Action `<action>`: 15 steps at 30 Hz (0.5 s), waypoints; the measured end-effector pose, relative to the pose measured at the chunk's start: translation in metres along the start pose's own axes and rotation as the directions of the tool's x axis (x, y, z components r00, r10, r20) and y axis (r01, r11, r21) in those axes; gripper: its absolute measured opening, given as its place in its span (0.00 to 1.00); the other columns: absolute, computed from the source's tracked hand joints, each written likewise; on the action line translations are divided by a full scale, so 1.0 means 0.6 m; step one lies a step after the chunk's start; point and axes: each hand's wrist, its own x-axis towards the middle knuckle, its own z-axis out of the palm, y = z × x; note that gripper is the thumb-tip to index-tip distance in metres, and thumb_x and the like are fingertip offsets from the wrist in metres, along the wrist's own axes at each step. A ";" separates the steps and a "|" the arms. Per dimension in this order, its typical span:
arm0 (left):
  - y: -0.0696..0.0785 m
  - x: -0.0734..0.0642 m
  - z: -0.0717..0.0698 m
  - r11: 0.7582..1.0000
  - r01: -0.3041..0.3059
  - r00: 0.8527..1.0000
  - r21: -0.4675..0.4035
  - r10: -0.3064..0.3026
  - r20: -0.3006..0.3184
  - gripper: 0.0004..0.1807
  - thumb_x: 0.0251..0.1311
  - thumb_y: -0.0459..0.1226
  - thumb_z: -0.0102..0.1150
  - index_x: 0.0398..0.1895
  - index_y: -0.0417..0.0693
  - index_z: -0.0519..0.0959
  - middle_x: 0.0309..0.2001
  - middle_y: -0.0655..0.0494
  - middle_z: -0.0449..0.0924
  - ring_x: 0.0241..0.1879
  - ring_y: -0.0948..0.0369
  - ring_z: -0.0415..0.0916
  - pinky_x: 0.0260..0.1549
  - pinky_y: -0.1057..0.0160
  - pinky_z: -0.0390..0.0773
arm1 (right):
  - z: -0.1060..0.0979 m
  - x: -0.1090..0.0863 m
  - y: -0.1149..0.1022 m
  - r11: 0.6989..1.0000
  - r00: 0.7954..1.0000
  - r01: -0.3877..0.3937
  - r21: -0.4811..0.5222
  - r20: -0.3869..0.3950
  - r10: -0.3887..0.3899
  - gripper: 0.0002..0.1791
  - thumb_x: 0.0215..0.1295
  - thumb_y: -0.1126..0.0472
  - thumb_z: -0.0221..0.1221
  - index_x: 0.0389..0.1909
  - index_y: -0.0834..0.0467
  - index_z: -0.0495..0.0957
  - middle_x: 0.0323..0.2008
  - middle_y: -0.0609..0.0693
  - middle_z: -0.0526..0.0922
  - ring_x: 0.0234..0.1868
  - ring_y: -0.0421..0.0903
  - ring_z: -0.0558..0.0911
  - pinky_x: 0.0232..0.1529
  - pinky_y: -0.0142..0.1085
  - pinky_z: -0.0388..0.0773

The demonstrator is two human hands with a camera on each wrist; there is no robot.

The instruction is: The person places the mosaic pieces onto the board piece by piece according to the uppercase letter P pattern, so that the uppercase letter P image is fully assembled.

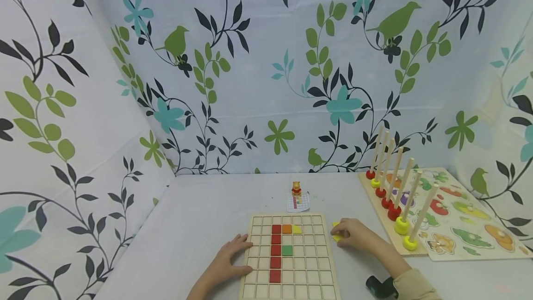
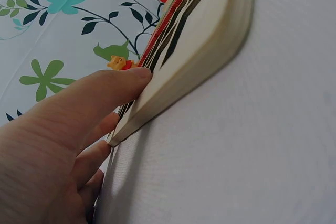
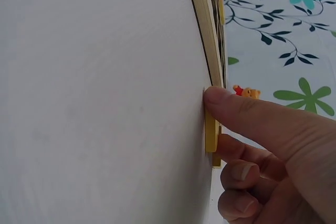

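Observation:
A wooden grid board (image 1: 306, 265) lies in front of me. It holds a column of several red tiles (image 1: 276, 250), an orange tile (image 1: 287, 229), a yellow piece with a curved edge (image 1: 296, 229) and a green tile (image 1: 287, 250). My left hand (image 1: 229, 260) rests at the board's left edge, thumb and fingers spread along it. To the right of the board, my right hand (image 1: 354, 233) pinches a flat yellow tile (image 3: 211, 129) low at the table, thumb on its near end. Another yellow piece (image 3: 217, 158) shows just behind, partly hidden by the fingers.
Behind the board stands a small bear figure (image 1: 296, 189) with a printed pattern card (image 1: 298, 203). At the right are a peg rack (image 1: 391, 230) with red and yellow beads and a vegetable picture board (image 1: 462, 216). A dark green object (image 1: 379, 287) lies near my right sleeve.

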 end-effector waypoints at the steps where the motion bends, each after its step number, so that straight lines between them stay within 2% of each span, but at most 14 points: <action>1: -0.001 0.000 0.000 1.000 0.000 1.000 0.001 0.000 0.001 0.31 0.44 0.48 0.66 0.52 0.45 0.73 0.60 0.43 0.64 0.62 0.42 0.51 0.55 0.37 0.47 | 0.000 -0.001 -0.001 1.000 1.000 -0.010 -0.006 0.003 0.010 0.12 0.46 0.65 0.66 0.36 0.60 0.81 0.23 0.43 0.69 0.22 0.38 0.66 0.20 0.30 0.67; 7: -0.004 -0.002 0.002 1.000 0.006 1.000 0.001 -0.006 0.014 0.31 0.44 0.49 0.66 0.52 0.45 0.73 0.60 0.43 0.63 0.62 0.42 0.50 0.55 0.37 0.47 | -0.003 -0.005 -0.001 1.000 0.999 -0.009 -0.028 0.034 0.010 0.15 0.45 0.65 0.67 0.38 0.61 0.81 0.23 0.43 0.69 0.23 0.40 0.67 0.22 0.30 0.67; 15: -0.004 -0.001 0.000 1.000 0.014 1.000 0.005 -0.014 0.012 0.31 0.44 0.49 0.66 0.52 0.46 0.73 0.60 0.44 0.63 0.62 0.43 0.50 0.56 0.39 0.47 | -0.006 -0.006 -0.003 1.000 0.996 -0.003 0.009 0.086 0.002 0.16 0.46 0.65 0.66 0.40 0.60 0.80 0.22 0.43 0.69 0.24 0.40 0.67 0.23 0.30 0.68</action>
